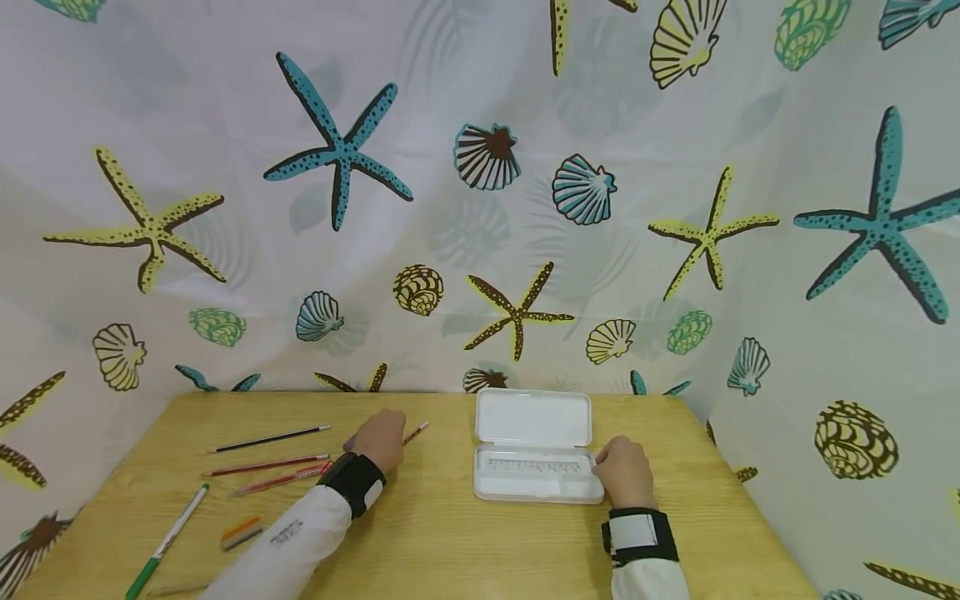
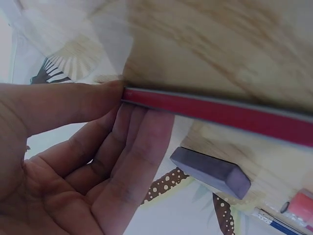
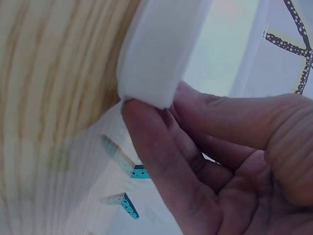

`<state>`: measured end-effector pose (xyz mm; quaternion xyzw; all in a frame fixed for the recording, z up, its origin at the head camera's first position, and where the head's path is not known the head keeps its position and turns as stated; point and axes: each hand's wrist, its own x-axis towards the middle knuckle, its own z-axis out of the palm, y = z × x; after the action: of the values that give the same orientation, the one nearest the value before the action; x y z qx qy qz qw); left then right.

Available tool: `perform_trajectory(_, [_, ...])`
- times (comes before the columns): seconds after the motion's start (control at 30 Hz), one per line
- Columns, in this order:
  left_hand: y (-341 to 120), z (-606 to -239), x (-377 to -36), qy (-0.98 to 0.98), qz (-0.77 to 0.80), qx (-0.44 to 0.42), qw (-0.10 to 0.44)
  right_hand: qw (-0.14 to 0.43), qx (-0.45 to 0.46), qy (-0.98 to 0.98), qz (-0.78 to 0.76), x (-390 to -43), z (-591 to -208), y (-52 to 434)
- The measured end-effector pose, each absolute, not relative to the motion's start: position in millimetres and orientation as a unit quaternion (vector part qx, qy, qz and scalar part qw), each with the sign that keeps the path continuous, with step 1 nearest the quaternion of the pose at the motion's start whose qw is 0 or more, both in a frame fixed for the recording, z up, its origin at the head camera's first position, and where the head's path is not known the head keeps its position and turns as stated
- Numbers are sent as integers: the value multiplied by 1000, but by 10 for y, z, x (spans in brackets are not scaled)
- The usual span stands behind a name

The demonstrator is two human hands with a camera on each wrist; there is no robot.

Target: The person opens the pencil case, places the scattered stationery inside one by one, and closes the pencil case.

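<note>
My left hand (image 1: pixel 380 439) pinches the end of a red pencil with dark edges (image 2: pixel 220 115) between thumb and fingers, low over the wooden table. Part of that pencil (image 1: pixel 416 432) sticks out to the right of the hand in the head view. Close beside the left hand lies a purple-grey eraser (image 2: pixel 210 171). At the right, a white pencil case (image 1: pixel 517 490) lies with its lid (image 1: pixel 533 418) folded back, a ruler-like scale (image 1: pixel 534 466) showing inside. My right hand (image 1: pixel 626 472) grips the case's right edge, its thumb and fingers around the white corner (image 3: pixel 151 54).
On the left lie a dark pencil (image 1: pixel 270 439), a red pencil (image 1: pixel 266 465), a light red pencil or pen (image 1: pixel 277 482) and a green-capped marker (image 1: pixel 168 537). Small orange and grey blocks (image 1: pixel 242 532) sit near the left sleeve. A shell-patterned cloth (image 1: pixel 420 208) hangs behind the table (image 1: pixel 427 542).
</note>
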<state>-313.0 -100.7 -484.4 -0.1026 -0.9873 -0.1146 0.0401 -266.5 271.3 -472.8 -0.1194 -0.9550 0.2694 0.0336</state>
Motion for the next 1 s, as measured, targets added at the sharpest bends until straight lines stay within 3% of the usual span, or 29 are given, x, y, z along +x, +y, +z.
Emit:
perform_trajectory(0.33, [-812,-4718,-3091,-974,-130,-162,94,35,-114,-958,262,-2667,-4691,2698])
perform_trajectory(0.7, [-130,-4204,-2941,-951,-137,-247,127,19,-128,-953,274,-2680,-4678,2684])
perform_trajectory(1.0, [376,-4062,-2909,-925,-102,-327,161,17,-130,-952,276,-2672,-4679,2683])
